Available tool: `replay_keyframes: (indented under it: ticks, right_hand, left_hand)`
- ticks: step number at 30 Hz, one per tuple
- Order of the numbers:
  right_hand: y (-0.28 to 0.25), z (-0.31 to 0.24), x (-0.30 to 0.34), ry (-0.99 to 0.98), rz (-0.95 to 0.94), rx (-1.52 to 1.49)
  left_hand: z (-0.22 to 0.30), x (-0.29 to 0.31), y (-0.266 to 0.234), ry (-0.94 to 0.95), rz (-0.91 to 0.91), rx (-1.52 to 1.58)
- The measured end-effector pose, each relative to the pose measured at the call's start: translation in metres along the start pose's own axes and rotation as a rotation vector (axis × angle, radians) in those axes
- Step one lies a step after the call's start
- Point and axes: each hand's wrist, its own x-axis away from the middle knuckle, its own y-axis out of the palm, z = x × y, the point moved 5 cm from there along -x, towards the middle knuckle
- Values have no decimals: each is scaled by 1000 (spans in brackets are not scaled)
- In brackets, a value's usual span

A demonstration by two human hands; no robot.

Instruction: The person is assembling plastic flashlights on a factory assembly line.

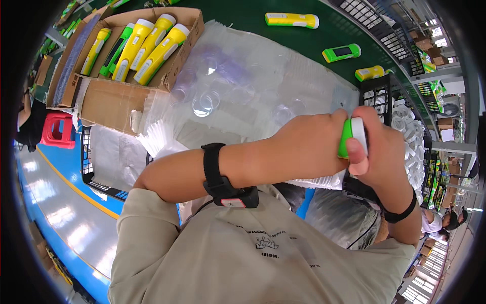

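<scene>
My left hand [311, 144] is closed around a flashlight [345, 139], of which only the green head end shows; the rest is hidden by the fingers. On that end sits a white ring-shaped cap [359, 133]. Gripping the cap from the right side is my right hand [382, 152], its thumb bent across the front. Both hands meet above the right end of the work table, beside a black crate [377, 96] with many white rings [405, 126]. Several clear round lenses [206, 103] lie on the plastic-covered table [243, 55] left of the hands.
At the back left, a cardboard box [109, 99] holds several yellow flashlights [162, 53] and a green one [117, 49]. Along the dark green conveyor [233, 15] lie a yellow flashlight [291, 20], a green one [341, 52] and another yellow one [369, 73]. A red stool [57, 130] stands left.
</scene>
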Motion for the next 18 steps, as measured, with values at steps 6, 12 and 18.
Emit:
replay_keyframes:
  ticks: [6, 12, 18]
  right_hand:
    - [-15, -9, -4, -413, 143, -92]
    - [-4, 0, 3, -114, 165, -106]
    - [-16, 0, -8, -67, 41, -242]
  left_hand:
    - [0, -4, -5, 101, -260, 235]
    - [9, -3, -7, 103, -17, -106]
    - [4, -5, -12, 116, 11, -136]
